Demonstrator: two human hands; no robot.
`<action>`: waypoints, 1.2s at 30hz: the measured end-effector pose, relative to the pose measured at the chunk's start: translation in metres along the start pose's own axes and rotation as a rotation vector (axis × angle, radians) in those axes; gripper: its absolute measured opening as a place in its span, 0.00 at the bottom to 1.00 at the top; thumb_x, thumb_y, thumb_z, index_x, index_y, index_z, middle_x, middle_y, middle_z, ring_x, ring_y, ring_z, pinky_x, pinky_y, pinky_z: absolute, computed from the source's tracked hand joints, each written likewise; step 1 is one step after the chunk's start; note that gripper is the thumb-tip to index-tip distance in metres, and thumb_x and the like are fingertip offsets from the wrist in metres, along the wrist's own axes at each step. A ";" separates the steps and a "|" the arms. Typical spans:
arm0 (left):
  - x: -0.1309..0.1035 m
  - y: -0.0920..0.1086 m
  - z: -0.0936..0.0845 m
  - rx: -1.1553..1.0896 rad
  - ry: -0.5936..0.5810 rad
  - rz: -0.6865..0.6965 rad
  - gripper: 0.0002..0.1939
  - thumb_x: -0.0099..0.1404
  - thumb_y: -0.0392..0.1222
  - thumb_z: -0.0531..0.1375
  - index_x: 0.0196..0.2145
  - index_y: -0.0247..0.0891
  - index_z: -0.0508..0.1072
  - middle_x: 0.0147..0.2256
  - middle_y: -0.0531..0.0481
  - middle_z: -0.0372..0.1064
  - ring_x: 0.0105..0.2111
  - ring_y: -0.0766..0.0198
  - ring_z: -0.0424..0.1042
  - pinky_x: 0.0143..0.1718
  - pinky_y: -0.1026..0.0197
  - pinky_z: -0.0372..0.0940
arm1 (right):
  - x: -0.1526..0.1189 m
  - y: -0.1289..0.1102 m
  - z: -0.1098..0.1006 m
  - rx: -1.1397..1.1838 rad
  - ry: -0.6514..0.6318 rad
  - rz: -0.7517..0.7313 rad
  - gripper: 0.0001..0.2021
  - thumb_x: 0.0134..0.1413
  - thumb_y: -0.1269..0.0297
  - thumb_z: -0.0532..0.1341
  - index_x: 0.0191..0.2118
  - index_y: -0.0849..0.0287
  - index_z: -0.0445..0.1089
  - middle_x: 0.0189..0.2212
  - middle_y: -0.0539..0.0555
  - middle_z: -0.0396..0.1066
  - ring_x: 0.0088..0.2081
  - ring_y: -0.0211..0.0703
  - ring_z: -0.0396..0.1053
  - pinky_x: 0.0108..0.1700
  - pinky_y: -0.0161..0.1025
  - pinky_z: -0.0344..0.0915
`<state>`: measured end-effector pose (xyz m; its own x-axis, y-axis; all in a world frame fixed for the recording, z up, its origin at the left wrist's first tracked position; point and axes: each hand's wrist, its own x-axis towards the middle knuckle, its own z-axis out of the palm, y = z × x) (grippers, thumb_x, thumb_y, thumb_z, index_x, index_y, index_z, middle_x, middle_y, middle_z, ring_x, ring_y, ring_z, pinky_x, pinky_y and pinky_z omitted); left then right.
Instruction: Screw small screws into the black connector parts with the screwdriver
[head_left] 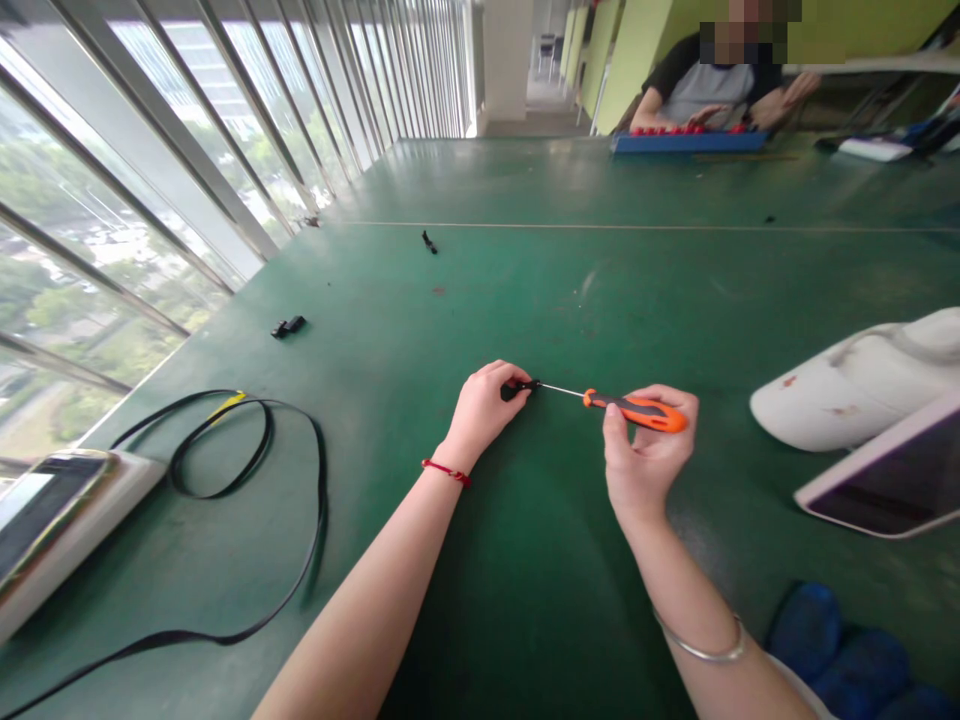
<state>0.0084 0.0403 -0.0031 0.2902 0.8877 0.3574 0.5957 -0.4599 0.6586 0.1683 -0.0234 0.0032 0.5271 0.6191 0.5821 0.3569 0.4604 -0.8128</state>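
My right hand (651, 450) grips a screwdriver (643, 409) by its orange and dark grey handle, the thin metal shaft pointing left. Between the fingers of my left hand (491, 400) is a small black part (514, 390), partly covered by the fingers. The screwdriver's tip meets the right end of that part, though I cannot make out exactly how it sits there. Both hands are low over the middle of the green table (525, 300).
Small black pieces (288, 327) lie ahead to the left, another (429, 242) farther back. A black cable (321, 500) loops at left beside a phone-like device (52, 510). At right are a white robot-like object (862, 380) and a tablet-like panel (885, 470). A person sits behind a blue tray (690, 143).
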 end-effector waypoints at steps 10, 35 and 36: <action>0.000 0.001 0.000 0.064 -0.002 0.031 0.06 0.58 0.33 0.58 0.33 0.38 0.73 0.33 0.50 0.71 0.34 0.64 0.70 0.38 0.62 0.65 | -0.003 -0.005 0.000 -0.004 -0.062 0.015 0.11 0.47 0.67 0.62 0.36 0.57 0.60 0.26 0.46 0.60 0.24 0.33 0.62 0.27 0.33 0.62; -0.018 -0.001 -0.010 0.065 -0.086 0.092 0.04 0.57 0.37 0.60 0.32 0.38 0.74 0.33 0.50 0.72 0.36 0.61 0.69 0.39 0.59 0.65 | 0.063 -0.042 0.006 -0.374 -0.413 -0.131 0.09 0.47 0.60 0.61 0.23 0.59 0.67 0.20 0.49 0.67 0.23 0.36 0.61 0.28 0.34 0.56; -0.018 -0.001 -0.010 0.065 -0.090 0.098 0.05 0.57 0.36 0.60 0.33 0.38 0.73 0.33 0.50 0.72 0.36 0.61 0.69 0.40 0.59 0.64 | 0.066 -0.047 0.009 -0.394 -0.403 -0.169 0.10 0.48 0.59 0.60 0.22 0.58 0.66 0.19 0.49 0.65 0.22 0.36 0.60 0.28 0.34 0.55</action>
<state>-0.0042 0.0249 -0.0035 0.4140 0.8382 0.3551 0.6074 -0.5449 0.5780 0.1797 0.0017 0.0798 0.1312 0.7862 0.6039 0.7105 0.3502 -0.6104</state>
